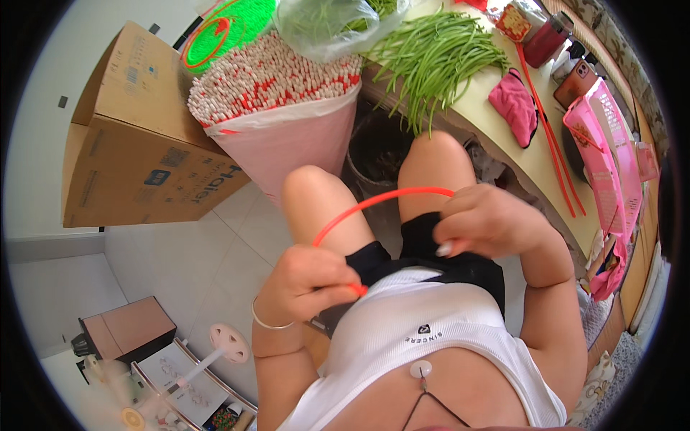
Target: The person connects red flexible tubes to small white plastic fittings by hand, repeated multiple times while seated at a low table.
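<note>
A thin red flexible tube is bent in an arch above my knees, one hand at each side. My left hand is closed around its left part, and a short red end sticks out past the thumb. On the other side my right hand is closed on the tube, slightly smeared by motion. At its fingertips is a small whitish spot; I cannot tell whether it is a nail or a tip. More red tubes lie lengthwise on the table at the right.
Ahead stands a pink-white sack packed with white-tipped red sticks. A cardboard box is at left, a dark bin beyond my knees. Green stems, a pink cloth, a flask and a pink basket occupy the table.
</note>
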A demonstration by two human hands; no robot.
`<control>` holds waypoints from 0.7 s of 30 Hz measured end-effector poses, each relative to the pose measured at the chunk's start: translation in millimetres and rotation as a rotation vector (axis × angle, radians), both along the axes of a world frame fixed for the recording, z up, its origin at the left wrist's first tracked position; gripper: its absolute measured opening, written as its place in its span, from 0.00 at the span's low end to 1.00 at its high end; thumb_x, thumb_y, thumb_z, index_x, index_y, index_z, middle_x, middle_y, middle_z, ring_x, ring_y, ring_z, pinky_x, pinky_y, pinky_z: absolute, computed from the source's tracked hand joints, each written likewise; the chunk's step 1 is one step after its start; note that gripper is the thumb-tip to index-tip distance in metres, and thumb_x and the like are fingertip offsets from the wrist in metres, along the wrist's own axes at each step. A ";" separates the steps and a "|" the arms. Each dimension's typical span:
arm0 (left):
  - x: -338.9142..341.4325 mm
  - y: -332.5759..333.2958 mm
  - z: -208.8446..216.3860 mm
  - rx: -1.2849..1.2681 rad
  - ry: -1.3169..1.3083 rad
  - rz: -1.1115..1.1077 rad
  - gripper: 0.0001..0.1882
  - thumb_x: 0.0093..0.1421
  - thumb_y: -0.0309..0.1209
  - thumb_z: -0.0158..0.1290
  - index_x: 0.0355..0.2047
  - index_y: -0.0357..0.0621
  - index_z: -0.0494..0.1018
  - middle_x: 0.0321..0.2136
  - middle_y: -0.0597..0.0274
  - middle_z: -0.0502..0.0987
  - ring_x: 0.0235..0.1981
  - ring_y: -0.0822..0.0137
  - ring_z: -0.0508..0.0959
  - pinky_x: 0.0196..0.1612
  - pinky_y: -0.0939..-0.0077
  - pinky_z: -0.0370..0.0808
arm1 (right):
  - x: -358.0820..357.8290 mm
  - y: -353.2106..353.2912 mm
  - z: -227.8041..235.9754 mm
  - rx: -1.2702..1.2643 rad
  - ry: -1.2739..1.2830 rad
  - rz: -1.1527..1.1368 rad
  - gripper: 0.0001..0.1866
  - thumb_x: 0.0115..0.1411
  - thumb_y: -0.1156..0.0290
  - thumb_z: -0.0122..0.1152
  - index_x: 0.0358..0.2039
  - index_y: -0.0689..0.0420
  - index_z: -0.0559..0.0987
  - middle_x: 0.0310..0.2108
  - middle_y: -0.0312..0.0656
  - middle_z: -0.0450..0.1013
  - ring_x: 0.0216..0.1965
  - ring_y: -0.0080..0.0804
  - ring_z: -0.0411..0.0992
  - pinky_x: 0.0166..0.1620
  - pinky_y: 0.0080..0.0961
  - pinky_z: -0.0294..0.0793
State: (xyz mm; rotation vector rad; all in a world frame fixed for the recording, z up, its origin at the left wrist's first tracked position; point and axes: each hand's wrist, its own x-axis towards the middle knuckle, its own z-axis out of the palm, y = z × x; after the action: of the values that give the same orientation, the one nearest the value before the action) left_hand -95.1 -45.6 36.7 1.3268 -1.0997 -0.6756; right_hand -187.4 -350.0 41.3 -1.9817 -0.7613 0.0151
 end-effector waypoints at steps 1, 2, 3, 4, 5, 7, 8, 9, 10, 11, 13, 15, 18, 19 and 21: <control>-7.1 -2.5 -3.5 0.194 -0.117 0.105 0.08 0.55 0.29 0.62 0.25 0.35 0.79 0.17 0.58 0.74 0.17 0.66 0.72 0.21 0.72 0.65 | -1.2 14.6 -3.8 -0.115 -0.030 0.006 0.12 0.60 0.64 0.64 0.33 0.60 0.75 0.22 0.43 0.66 0.24 0.46 0.68 0.28 0.38 0.67; -12.9 -4.5 -9.0 0.199 -0.100 0.104 0.08 0.55 0.29 0.62 0.25 0.35 0.79 0.17 0.58 0.74 0.17 0.66 0.72 0.21 0.72 0.65 | -1.1 27.9 -5.0 -0.183 -0.040 -0.012 0.11 0.59 0.67 0.65 0.30 0.60 0.74 0.21 0.43 0.65 0.24 0.45 0.69 0.29 0.38 0.69; -16.5 -7.0 -15.1 0.251 -0.119 0.189 0.07 0.54 0.28 0.62 0.25 0.35 0.79 0.17 0.58 0.73 0.18 0.65 0.72 0.22 0.73 0.65 | -2.1 36.4 -9.6 -0.239 -0.053 -0.029 0.11 0.60 0.66 0.63 0.29 0.58 0.74 0.21 0.43 0.67 0.24 0.44 0.70 0.29 0.38 0.69; -19.6 -8.6 -21.7 0.306 -0.138 0.280 0.06 0.53 0.27 0.62 0.26 0.36 0.79 0.17 0.57 0.73 0.19 0.65 0.72 0.23 0.74 0.66 | -1.7 42.9 -18.1 -0.292 -0.069 -0.041 0.12 0.61 0.64 0.62 0.27 0.57 0.73 0.21 0.42 0.68 0.23 0.44 0.72 0.29 0.38 0.70; -23.2 -10.4 -27.5 0.286 -0.128 0.320 0.06 0.54 0.27 0.62 0.26 0.36 0.79 0.17 0.57 0.72 0.17 0.65 0.70 0.23 0.74 0.65 | -2.2 46.9 -23.8 -0.293 -0.058 -0.044 0.12 0.61 0.64 0.62 0.27 0.57 0.73 0.21 0.42 0.68 0.23 0.44 0.72 0.29 0.38 0.70; -27.0 -12.6 -35.8 0.285 -0.159 0.350 0.05 0.54 0.26 0.62 0.27 0.35 0.79 0.16 0.57 0.72 0.17 0.65 0.70 0.23 0.73 0.65 | -1.7 52.3 -31.6 -0.345 -0.064 -0.082 0.11 0.62 0.65 0.61 0.28 0.57 0.74 0.21 0.42 0.69 0.23 0.42 0.72 0.29 0.38 0.71; -28.9 -14.1 -38.2 0.280 -0.194 0.382 0.05 0.54 0.26 0.62 0.27 0.35 0.79 0.16 0.57 0.72 0.17 0.64 0.69 0.22 0.72 0.65 | -2.5 53.0 -31.6 -0.345 -0.059 -0.084 0.11 0.62 0.65 0.61 0.28 0.57 0.74 0.21 0.42 0.69 0.23 0.42 0.72 0.29 0.38 0.71; -29.7 -15.2 -38.3 0.284 -0.194 0.382 0.05 0.54 0.26 0.62 0.27 0.35 0.79 0.16 0.57 0.72 0.17 0.64 0.69 0.22 0.72 0.65 | -2.2 54.2 -31.2 -0.364 -0.048 -0.080 0.10 0.61 0.65 0.61 0.28 0.57 0.74 0.21 0.42 0.70 0.24 0.42 0.73 0.29 0.38 0.71; -30.0 -16.9 -38.1 0.309 -0.227 0.376 0.05 0.53 0.25 0.62 0.27 0.35 0.79 0.16 0.56 0.71 0.17 0.63 0.70 0.22 0.72 0.65 | -2.3 54.8 -31.4 -0.384 -0.037 -0.075 0.09 0.61 0.66 0.61 0.28 0.57 0.75 0.21 0.42 0.70 0.24 0.42 0.73 0.29 0.39 0.72; -30.4 -18.4 -38.2 0.334 -0.260 0.370 0.04 0.53 0.24 0.62 0.27 0.35 0.79 0.16 0.56 0.71 0.17 0.63 0.70 0.22 0.72 0.65 | -2.6 55.1 -32.9 -0.381 -0.035 -0.076 0.09 0.61 0.66 0.61 0.28 0.57 0.75 0.21 0.42 0.70 0.24 0.42 0.73 0.29 0.39 0.72; -31.2 -21.2 -40.2 0.349 -0.286 0.370 0.04 0.53 0.24 0.62 0.27 0.35 0.79 0.16 0.56 0.71 0.17 0.62 0.70 0.21 0.71 0.65 | -2.7 55.1 -35.9 -0.433 -0.032 -0.087 0.07 0.60 0.68 0.61 0.29 0.57 0.76 0.21 0.42 0.71 0.25 0.42 0.74 0.30 0.39 0.72; -32.1 -23.2 -43.4 0.363 -0.309 0.368 0.04 0.53 0.23 0.62 0.27 0.35 0.79 0.16 0.55 0.71 0.16 0.61 0.70 0.21 0.71 0.64 | -2.7 54.1 -38.9 -0.433 -0.025 -0.086 0.06 0.59 0.69 0.61 0.30 0.57 0.76 0.21 0.42 0.72 0.25 0.42 0.75 0.30 0.38 0.73; -34.2 -26.1 -49.4 0.351 -0.322 0.371 0.04 0.53 0.23 0.61 0.26 0.35 0.78 0.16 0.55 0.71 0.16 0.61 0.69 0.21 0.70 0.64 | -3.1 52.1 -40.3 -0.458 0.013 -0.061 0.05 0.58 0.70 0.61 0.31 0.57 0.77 0.21 0.42 0.73 0.24 0.43 0.75 0.29 0.38 0.73; -35.5 -27.7 -51.1 0.350 -0.337 0.362 0.03 0.53 0.22 0.61 0.25 0.35 0.78 0.16 0.54 0.71 0.16 0.60 0.70 0.21 0.70 0.65 | -3.3 51.6 -40.4 -0.480 0.043 -0.035 0.05 0.57 0.70 0.61 0.32 0.57 0.77 0.21 0.42 0.73 0.24 0.43 0.75 0.29 0.38 0.73; -36.8 -31.0 -55.4 0.350 -0.351 0.353 0.03 0.53 0.22 0.61 0.25 0.34 0.77 0.16 0.54 0.71 0.17 0.59 0.70 0.22 0.69 0.65 | -3.9 51.7 -47.9 -0.469 0.042 -0.032 0.05 0.57 0.70 0.61 0.31 0.57 0.77 0.21 0.42 0.72 0.23 0.43 0.75 0.28 0.38 0.73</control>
State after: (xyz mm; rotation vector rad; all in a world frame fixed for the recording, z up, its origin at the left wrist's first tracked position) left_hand -131.8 -76.6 -18.7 1.9411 -1.0095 -0.3880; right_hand -191.3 -298.3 -6.6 -2.4276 -0.7462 0.2352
